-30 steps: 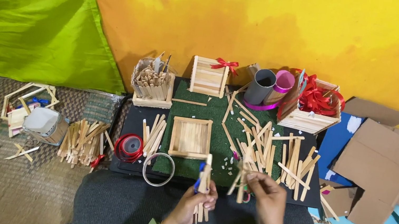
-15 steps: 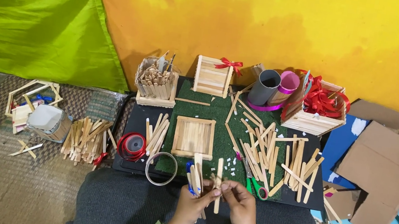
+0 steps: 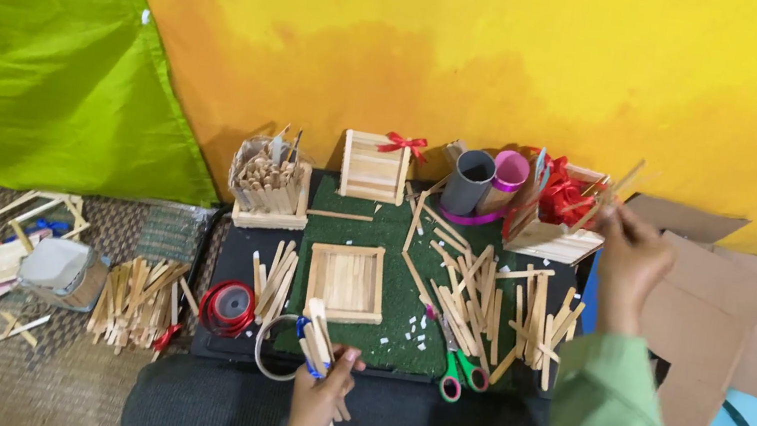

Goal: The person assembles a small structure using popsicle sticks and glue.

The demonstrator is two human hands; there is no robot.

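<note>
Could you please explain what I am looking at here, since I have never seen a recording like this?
There is no machine: a person wears a camera on the head, so this single picture looks down at their own two bare hands above a craft workspace.

The left hand holds a small bundle of wooden craft sticks. The right hand, in a green sleeve, is raised at the open wooden box with red ribbon and pinches a thin stick.

On the green mat lie a square tray of sticks, loose sticks and green-handled scissors. Behind stand a grey cup and a pink cup. Brown cardboard lies to the right.
</note>
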